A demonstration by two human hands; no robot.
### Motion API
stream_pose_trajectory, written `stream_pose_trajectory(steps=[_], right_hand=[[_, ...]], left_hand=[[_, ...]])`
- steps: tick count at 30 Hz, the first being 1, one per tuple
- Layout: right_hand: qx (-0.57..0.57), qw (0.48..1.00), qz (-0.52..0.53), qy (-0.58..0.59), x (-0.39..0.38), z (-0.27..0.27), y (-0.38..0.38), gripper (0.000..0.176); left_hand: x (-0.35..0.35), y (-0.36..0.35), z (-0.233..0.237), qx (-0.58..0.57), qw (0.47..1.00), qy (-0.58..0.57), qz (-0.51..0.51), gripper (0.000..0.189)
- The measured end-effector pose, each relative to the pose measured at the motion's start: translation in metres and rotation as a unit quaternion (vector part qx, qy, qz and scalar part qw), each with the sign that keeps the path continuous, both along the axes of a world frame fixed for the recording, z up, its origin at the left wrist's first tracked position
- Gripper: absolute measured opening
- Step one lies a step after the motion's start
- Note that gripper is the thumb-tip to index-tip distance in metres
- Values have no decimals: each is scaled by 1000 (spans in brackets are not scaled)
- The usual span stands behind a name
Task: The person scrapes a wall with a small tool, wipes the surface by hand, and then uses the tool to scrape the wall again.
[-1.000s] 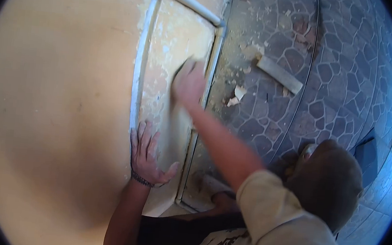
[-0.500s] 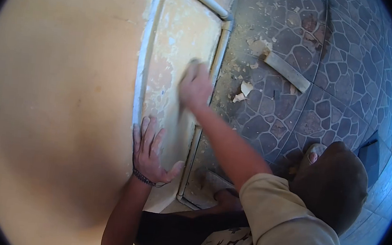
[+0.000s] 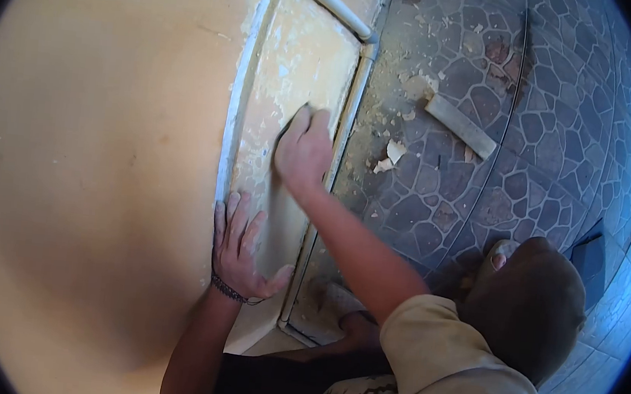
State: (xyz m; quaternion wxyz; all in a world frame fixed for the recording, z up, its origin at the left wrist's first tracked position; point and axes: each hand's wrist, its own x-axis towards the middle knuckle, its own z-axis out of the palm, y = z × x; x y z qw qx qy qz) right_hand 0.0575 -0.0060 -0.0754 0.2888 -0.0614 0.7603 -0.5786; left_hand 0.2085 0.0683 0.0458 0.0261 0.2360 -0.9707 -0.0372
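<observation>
My left hand [image 3: 238,254] lies flat with fingers apart, its fingertips near the pale raised edge [image 3: 229,135] along the wall. A dark bracelet [image 3: 228,288] circles that wrist. Farther up, my right hand [image 3: 306,154] is closed and pressed against the lower wall band [image 3: 312,37], whose yellow paint is patchy and worn. Its fingers cover most of a thin dark piece [image 3: 285,129], perhaps sandpaper; only a dark edge shows beside them.
A pipe [image 3: 327,2] runs along the wall and bends down beside the band. On the stone-patterned floor [image 3: 542,135] lie paint flakes [image 3: 394,151] and a pale flat bar [image 3: 460,126]. A dark flat object [image 3: 590,261] lies at the right, beyond my knee.
My right hand, blurred before, has shifted slightly left and down on the wall band and now looks sharper. My left hand keeps its place. The view has tilted a little.
</observation>
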Motion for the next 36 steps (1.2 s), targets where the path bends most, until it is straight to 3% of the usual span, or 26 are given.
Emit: stream_pose_trajectory(steps=[1,4,5,9,12,15,16,18,20,24,26,28,31,33,34,36], right_hand=[[-38,999,-10,20,17,4,11,36],[39,998,46,-27,-19,-26,-3,36],[89,989,50,-104,-42,-30,-11,37],[19,996,26,-80,-7,15,3,38],[-33,999,26,-7,1,6,6,39],[45,998,20,-36,-42,-17,-18,40],[61,997,6,-44,-59,1,-22,41],[-12,999,19,-33,-32,53,-9,35],[-198,975,-72,66,3,67,1,29],[-163,979,-59,103,-58,53,-34,25],[-151,982,-55,101,-40,61,-23,19],[-296,939,-106,143,18,56,9,11],[-334,922,-102,169,12,54,5,9],[-236,956,-81,153,-29,53,-22,13],[-242,950,-114,160,-51,60,-34,19],[-240,947,-105,186,-27,55,-22,14]], left_hand=[[0,0,1,5,1000,-10,-1,83],[-1,1,3,4,1000,-25,10,84],[-1,2,3,1,1000,-21,13,84],[0,-1,0,-3,1000,16,-11,83],[-1,0,4,6,1000,-13,3,82],[0,4,4,7,1000,-10,7,82],[-3,1,4,5,1000,-3,3,82],[-2,1,4,3,1000,-1,0,83],[0,-1,1,14,1000,6,-5,86],[2,0,2,17,1000,-2,-2,87],[6,5,1,20,1000,20,-2,84],[0,-6,0,8,998,55,-16,83],[9,-3,-2,22,998,57,-21,84],[8,-1,-1,25,998,56,-13,83],[6,-1,-2,19,998,63,-9,83],[6,2,3,31,998,60,-5,84]])
